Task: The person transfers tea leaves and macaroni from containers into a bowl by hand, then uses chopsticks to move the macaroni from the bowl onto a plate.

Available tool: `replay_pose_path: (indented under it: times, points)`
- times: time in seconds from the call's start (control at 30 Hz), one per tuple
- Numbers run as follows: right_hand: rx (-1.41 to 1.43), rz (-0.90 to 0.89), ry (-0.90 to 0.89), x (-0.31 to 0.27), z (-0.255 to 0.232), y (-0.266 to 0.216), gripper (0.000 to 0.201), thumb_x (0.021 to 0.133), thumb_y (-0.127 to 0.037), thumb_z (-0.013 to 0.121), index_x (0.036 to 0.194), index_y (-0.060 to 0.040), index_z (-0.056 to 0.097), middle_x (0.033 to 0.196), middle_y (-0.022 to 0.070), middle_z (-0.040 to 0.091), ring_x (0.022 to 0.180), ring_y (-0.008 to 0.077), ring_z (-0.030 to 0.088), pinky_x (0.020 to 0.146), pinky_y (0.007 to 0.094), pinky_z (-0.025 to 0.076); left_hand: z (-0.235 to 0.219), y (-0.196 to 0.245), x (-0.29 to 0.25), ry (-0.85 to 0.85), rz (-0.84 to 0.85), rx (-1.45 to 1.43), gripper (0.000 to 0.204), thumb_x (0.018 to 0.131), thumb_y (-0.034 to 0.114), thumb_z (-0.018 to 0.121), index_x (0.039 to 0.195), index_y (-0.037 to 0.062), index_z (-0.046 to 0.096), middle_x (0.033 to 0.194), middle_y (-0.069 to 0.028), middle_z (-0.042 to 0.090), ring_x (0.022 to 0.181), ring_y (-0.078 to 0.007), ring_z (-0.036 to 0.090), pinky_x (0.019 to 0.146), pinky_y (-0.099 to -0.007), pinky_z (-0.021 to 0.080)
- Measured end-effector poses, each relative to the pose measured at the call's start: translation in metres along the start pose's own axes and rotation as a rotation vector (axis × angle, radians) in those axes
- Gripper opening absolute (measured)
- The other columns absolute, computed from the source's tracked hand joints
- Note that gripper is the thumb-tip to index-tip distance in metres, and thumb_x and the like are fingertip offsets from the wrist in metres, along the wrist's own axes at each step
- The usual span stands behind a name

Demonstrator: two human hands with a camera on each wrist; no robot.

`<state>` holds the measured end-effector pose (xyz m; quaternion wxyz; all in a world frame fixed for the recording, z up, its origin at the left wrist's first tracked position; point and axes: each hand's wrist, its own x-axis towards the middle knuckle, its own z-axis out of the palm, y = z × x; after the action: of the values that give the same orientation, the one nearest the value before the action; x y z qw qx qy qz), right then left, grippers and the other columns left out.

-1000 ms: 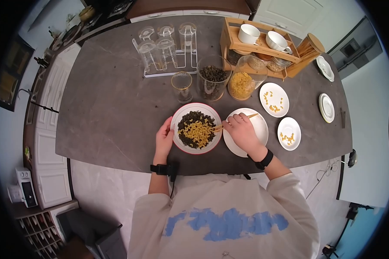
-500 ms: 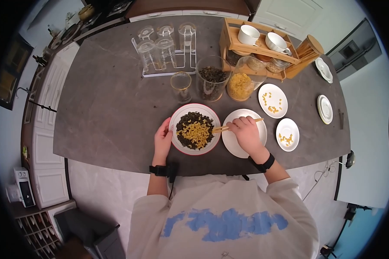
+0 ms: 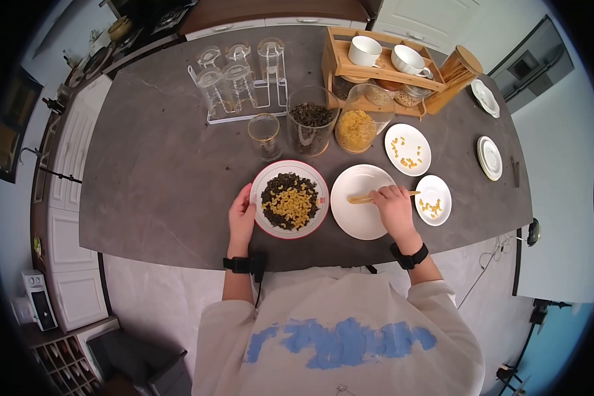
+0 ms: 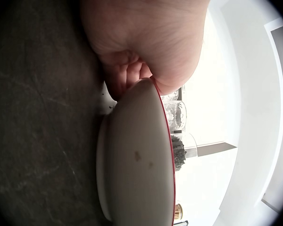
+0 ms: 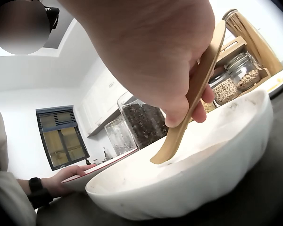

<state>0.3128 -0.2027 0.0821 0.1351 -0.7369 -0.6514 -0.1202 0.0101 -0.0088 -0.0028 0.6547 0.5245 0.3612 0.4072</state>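
Observation:
In the head view a white bowl with a red rim (image 3: 312,226) holds yellow elbow-shaped pasta (image 3: 294,203) on top of dark dried flakes (image 3: 270,212). My left hand (image 3: 241,221) holds its left edge, thumb at the rim and fingers against the outer side. To the right is a plain white bowl (image 3: 345,221), with some small specks inside. Over it my right hand (image 3: 397,211) grips wooden tongs (image 5: 198,84), whose tips point down into this bowl. In the right wrist view, the tong tips look close together near the inner wall.
Two small white plates, one farther back (image 3: 408,134) and one nearer (image 3: 433,185), carry yellow pieces. Behind the bowls stand a glass cup (image 3: 264,135), a jar of dark flakes (image 3: 310,119) and a jar of yellow pasta (image 3: 357,129). A glass rack (image 3: 247,119) and wooden shelf (image 3: 383,71) are farther back.
My right hand has drawn the tongs rightward, from the red-rimmed bowl's edge to over the plain white bowl. The left hand stays on the red-rimmed bowl.

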Motion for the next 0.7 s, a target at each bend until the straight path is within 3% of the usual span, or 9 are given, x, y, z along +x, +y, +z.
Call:
replay_pose_path:
  times: [0.23,0.7]
  points:
    - [0.054,-0.073,0.081,0.030,-0.008,-0.020,0.017,0.073,-0.014,0.062,0.090,-0.0116,0.066,0.079,0.0010,0.056,0.081,0.0182,0.055,0.080,0.0345,0.041,-0.001,0.000,-0.001,0.009,0.003,-0.007,0.044,0.087,-0.007,0.046,0.130,-0.0045,0.046,0.121,-0.0101,0.058,0.109,-0.0154,0.056,0.096,-0.0282,0.042]
    - [-0.194,-0.571,-0.113,0.094,-0.002,-0.055,0.017,0.071,-0.013,0.058,0.086,-0.0103,0.065,0.079,0.0017,0.053,0.090,0.0178,0.052,0.093,0.0328,0.038,-0.004,-0.005,0.001,-0.013,0.018,-0.047,0.044,0.087,-0.008,0.046,0.131,-0.0041,0.045,0.120,-0.0095,0.059,0.108,-0.0149,0.056,0.096,-0.0277,0.042]
